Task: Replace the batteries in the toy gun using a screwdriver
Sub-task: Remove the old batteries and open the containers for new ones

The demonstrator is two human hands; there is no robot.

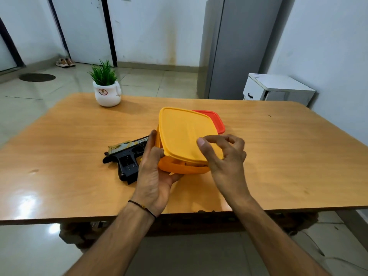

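Note:
A black toy gun (127,158) with a gold slide lies on its side on the wooden table (69,136), left of centre. Just right of it is a yellow lidded plastic box (181,132), tilted toward me. My left hand (154,170) grips the box's left side and bottom, thumb at the lid's edge. My right hand (223,156) is at the lid's near right corner, its thumb pressed on top of the lid and its fingers curled above. No screwdriver or batteries show.
A red-lidded container (216,120) sits behind the yellow box. A white pot with a green plant (106,90) stands at the table's far left. Beyond the table are a grey cabinet (235,46) and a small white drawer unit (276,88).

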